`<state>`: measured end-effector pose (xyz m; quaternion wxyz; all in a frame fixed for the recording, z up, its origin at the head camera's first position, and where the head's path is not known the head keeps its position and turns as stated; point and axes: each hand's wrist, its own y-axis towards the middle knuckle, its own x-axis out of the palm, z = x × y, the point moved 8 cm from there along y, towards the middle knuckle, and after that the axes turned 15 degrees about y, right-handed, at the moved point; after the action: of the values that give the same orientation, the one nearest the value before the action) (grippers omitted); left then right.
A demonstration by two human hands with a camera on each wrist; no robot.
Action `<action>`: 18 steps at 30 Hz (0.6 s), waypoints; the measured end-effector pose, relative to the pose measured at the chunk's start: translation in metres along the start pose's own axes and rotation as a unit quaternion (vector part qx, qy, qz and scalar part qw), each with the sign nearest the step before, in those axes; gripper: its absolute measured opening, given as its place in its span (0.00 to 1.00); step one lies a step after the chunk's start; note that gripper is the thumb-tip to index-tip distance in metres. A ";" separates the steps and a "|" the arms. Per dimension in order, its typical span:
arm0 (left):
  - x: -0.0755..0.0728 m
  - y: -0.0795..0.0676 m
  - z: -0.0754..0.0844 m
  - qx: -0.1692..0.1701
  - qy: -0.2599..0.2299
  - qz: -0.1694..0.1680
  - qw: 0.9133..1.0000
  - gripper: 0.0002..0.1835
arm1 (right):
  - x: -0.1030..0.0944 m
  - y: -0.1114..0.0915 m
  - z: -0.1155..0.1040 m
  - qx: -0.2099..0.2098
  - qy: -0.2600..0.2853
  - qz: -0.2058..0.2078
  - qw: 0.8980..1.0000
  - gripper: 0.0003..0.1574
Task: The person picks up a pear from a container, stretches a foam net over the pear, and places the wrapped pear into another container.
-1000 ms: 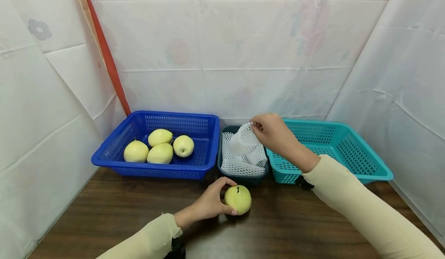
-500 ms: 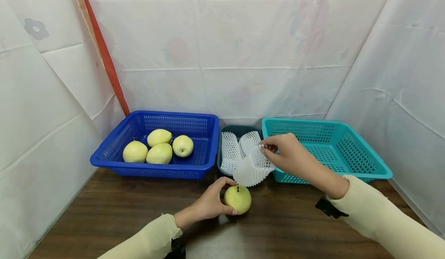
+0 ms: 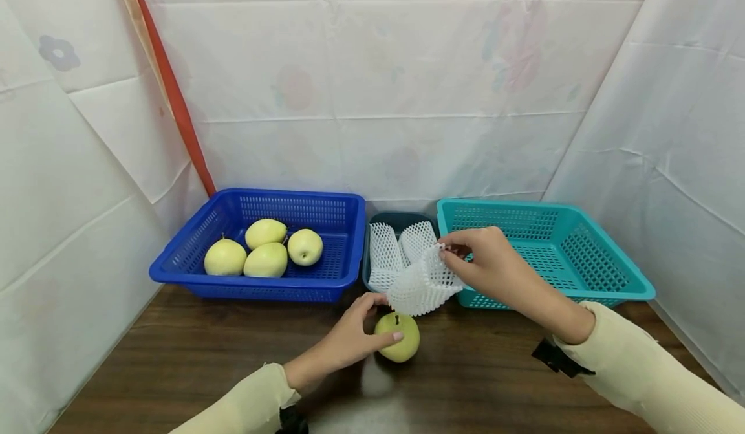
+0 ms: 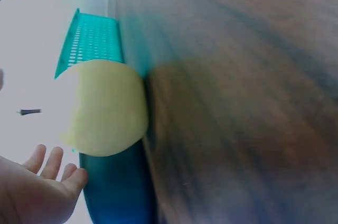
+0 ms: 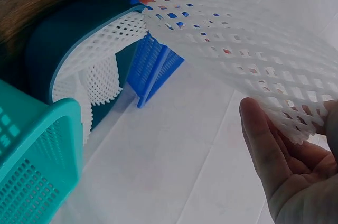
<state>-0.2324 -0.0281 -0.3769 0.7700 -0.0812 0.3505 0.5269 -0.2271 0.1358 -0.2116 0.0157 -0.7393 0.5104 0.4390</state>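
Observation:
A yellow-green pear [image 3: 403, 343] stands upright on the wooden table, stem up. My left hand [image 3: 343, 340] is beside it, thumb lying over the pear's near side in the head view. Its fingers [image 4: 53, 163] are spread and off the pear in the left wrist view, with the fingertips close to the lower edge of a white foam net sleeve [image 3: 420, 286]. My right hand [image 3: 495, 262] pinches the upper end of that sleeve, which hangs slanting just above and behind the pear. In the right wrist view the sleeve [image 5: 227, 44] stretches out from the thumb and fingers.
A blue basket [image 3: 343, 285] at the left holds several pears [image 3: 266, 259]. More foam sleeves [image 3: 384, 253] lie in a small dark teal bin [image 3: 398, 217] at the middle back. To its right stands a turquoise basket [image 3: 617, 253]. White sheeting [image 3: 372, 85] hangs behind.
My right hand has brought the foam sleeve out of the bin, down and toward the pear. The left hand has loosened its hold on the pear, its fingers lifting toward the sleeve.

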 end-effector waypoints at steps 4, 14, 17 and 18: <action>-0.013 0.001 0.010 0.014 -0.033 0.032 0.999 0.20 | -0.001 0.000 -0.001 0.003 0.004 0.008 1.000 0.08; -0.016 0.012 0.012 -0.064 -0.231 0.061 0.969 0.22 | -0.001 0.000 0.001 0.001 0.017 0.039 0.999 0.07; -0.014 0.014 0.009 -0.092 -0.299 0.068 0.947 0.20 | 0.000 -0.001 0.002 0.000 0.023 0.046 0.999 0.07; -0.014 0.014 0.008 -0.099 -0.316 0.073 0.941 0.18 | 0.001 -0.002 0.002 0.001 0.027 0.047 0.999 0.07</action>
<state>-0.2436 -0.0281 -0.3588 0.7885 0.0399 0.0403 0.6125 -0.2272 0.1368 -0.2146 -0.0176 -0.7261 0.5453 0.4185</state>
